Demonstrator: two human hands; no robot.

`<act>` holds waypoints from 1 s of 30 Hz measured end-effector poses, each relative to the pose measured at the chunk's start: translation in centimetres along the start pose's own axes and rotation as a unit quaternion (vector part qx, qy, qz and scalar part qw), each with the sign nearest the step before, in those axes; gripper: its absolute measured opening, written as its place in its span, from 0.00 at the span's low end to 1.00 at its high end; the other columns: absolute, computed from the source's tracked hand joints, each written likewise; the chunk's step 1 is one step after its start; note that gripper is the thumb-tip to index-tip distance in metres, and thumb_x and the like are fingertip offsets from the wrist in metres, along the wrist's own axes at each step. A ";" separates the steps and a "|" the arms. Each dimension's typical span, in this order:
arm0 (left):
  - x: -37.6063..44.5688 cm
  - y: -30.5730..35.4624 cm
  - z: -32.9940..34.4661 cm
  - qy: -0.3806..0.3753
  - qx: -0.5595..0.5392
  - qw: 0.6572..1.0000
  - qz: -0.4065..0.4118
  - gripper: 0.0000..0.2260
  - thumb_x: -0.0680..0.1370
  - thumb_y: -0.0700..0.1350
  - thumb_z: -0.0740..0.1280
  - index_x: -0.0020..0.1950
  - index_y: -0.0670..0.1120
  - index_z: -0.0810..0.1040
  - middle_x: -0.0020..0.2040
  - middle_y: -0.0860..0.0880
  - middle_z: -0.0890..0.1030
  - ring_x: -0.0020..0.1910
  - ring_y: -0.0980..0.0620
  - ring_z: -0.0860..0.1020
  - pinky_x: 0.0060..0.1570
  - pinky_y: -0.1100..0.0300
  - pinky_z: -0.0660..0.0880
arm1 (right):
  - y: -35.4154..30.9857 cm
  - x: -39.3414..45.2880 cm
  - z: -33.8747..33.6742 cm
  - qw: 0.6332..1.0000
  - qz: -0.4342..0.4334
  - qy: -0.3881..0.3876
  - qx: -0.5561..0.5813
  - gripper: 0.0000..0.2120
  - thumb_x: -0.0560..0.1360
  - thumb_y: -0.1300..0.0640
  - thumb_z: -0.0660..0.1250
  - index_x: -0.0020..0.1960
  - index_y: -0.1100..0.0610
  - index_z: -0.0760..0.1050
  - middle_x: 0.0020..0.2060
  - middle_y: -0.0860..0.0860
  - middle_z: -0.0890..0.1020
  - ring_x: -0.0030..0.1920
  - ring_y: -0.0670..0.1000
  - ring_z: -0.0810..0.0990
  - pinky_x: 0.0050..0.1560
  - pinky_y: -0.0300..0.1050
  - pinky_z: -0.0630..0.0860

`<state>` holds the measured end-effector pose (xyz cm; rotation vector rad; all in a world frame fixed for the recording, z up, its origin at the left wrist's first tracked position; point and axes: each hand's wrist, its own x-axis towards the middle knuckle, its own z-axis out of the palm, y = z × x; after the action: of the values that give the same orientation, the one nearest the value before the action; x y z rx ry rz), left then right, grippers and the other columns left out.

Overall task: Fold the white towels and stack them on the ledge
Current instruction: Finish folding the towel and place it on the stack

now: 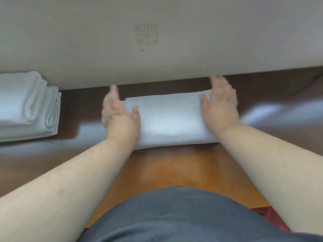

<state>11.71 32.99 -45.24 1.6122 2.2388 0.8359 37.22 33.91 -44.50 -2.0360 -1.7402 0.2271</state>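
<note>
From the head view, looking down over the person's dark shirt (174, 215), a folded white towel (167, 117) lies flat on the brown wooden ledge (174, 168), its far edge close to the grey wall (157, 41). The left hand (120, 116) is set against the towel's left end, palm turned inward, thumb lying on the cloth; its fingers (113, 95) are straight and released, not curled round anything. The right hand (220, 103) rests on the towel's right end, palm down, fingers (218, 82) straight and spread a little, pressing rather than grasping. The frame is slightly blurred at the hands, so I cannot say whether the left palm fully touches the towel's side.

Off to the left, on the same ledge and well apart from the hands, sits a stack of folded towels (26, 105), at least two deep, with rolled edges facing this way.

As I judge it, the task is well along: several towels are done and piled, and this one looks folded and is being squared up between both hands. What seems left is to carry it over onto the stack. No unfolded towels show here.
</note>
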 end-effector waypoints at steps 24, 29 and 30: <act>0.2 -1.3 3.4 -0.303 0.260 0.890 0.219 0.31 0.75 0.66 0.38 0.78 0.60 0.43 0.80 0.51 0.42 0.78 0.48 0.39 0.74 0.41 0.39 | 3.3 -0.8 2.3 0.953 -0.052 -0.251 -0.158 0.40 0.73 0.28 0.39 0.80 0.46 0.43 0.80 0.48 0.43 0.79 0.49 0.40 0.77 0.58 0.41; 2.6 -3.3 2.4 -0.280 0.192 0.939 -0.049 0.38 0.74 0.71 0.51 0.79 0.58 0.41 0.80 0.45 0.47 0.78 0.41 0.49 0.74 0.45 0.50 | 6.6 1.0 0.3 0.949 0.187 -0.254 0.007 0.40 0.76 0.31 0.54 0.80 0.50 0.47 0.79 0.55 0.55 0.77 0.57 0.58 0.74 0.53 0.58; 2.3 -3.4 2.1 -0.254 0.151 0.947 -0.123 0.42 0.72 0.72 0.56 0.79 0.55 0.44 0.79 0.44 0.52 0.76 0.39 0.54 0.73 0.46 0.54 | 6.6 0.5 0.2 0.947 0.217 -0.233 0.041 0.40 0.75 0.32 0.57 0.79 0.52 0.52 0.77 0.54 0.62 0.74 0.58 0.64 0.69 0.50 0.63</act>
<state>9.36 35.05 -48.63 1.4097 2.1800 -0.0018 43.15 33.72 -47.48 -2.4177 -1.4554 0.9707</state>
